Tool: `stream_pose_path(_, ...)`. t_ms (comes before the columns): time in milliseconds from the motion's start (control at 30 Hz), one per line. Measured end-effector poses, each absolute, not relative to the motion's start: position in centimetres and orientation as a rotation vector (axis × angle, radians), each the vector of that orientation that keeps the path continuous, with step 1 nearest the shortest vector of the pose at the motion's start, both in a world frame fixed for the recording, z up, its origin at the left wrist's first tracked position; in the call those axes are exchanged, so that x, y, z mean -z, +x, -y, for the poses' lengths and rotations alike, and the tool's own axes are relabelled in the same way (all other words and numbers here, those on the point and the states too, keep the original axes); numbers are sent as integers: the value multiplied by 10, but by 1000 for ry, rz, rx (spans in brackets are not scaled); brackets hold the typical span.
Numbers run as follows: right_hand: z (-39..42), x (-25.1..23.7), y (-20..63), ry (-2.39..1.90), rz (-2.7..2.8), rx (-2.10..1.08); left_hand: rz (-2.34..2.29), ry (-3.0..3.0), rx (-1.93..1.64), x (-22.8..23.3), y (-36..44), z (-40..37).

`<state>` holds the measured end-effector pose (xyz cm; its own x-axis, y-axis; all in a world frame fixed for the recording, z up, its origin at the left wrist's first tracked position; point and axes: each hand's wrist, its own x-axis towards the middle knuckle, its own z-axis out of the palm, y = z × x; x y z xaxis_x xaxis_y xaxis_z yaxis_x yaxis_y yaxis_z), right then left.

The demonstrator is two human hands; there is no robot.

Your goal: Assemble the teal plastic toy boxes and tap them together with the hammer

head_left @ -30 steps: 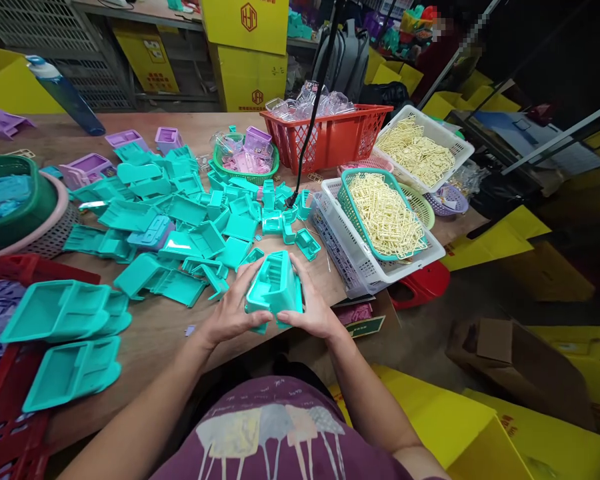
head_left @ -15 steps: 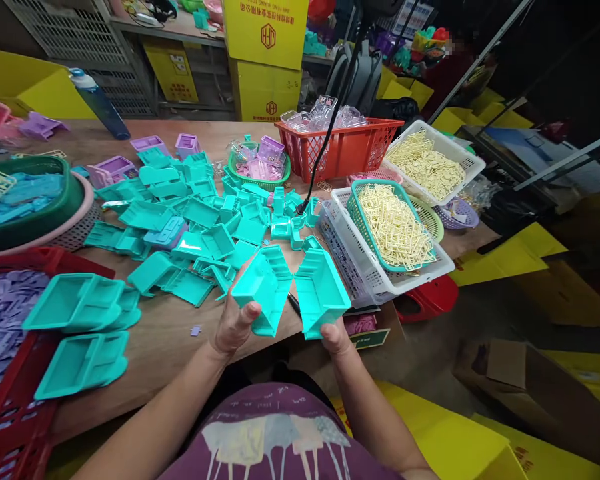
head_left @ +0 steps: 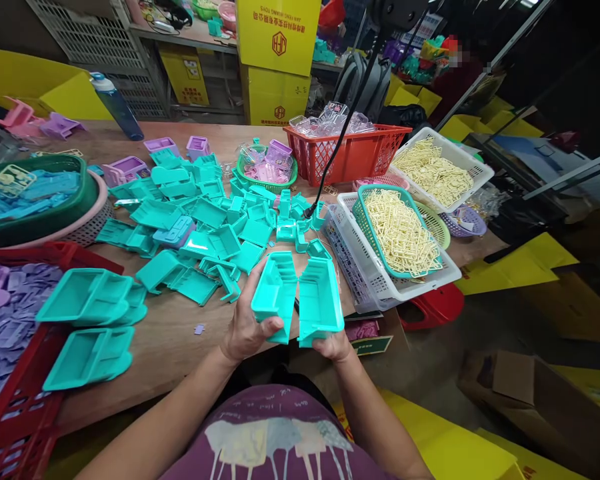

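Observation:
My left hand (head_left: 247, 327) grips a turquoise plastic box-shaped part (head_left: 275, 297), its thumb across the lower front. In my right hand (head_left: 334, 345) is a second turquoise plastic part (head_left: 321, 300), held from below and behind, with most of the fingers hidden. The two parts stand side by side, open faces towards me, a narrow gap between them. Beyond them lies a heap of loose turquoise parts (head_left: 207, 213). Two groups of turquoise trays with rounded ends, one upper (head_left: 83, 297) and one lower (head_left: 87, 360), lie at the left near the table edge.
A red crate (head_left: 25, 373) of purple pieces stands at left, with a dark green basin (head_left: 80, 213) behind. At right, a white basket (head_left: 445, 273) bears a turquoise basket of cream pieces (head_left: 403, 233). A black cable (head_left: 337, 147) hangs down to the heap.
The two turquoise parts have been turned more upright and their lower ends brought closer together. The whole view has shifted slightly to the right.

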<state>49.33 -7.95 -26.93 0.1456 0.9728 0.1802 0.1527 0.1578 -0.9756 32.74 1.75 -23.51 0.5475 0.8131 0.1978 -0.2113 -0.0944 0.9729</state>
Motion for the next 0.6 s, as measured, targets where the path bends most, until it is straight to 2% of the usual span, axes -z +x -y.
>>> stream_pose_path(100, 79, 269, 493, -1107, 1238, -893, -546, 1416, -936, 234, 327, -18)
stream_pose_path(267, 75, 268, 488, -1105, 1271, -796, -535, 1415, -923, 235, 329, -17)
stream_pose_path(600, 76, 266, 485, -1059, 1196, -947, -505, 1375, -875, 238, 337, -6)
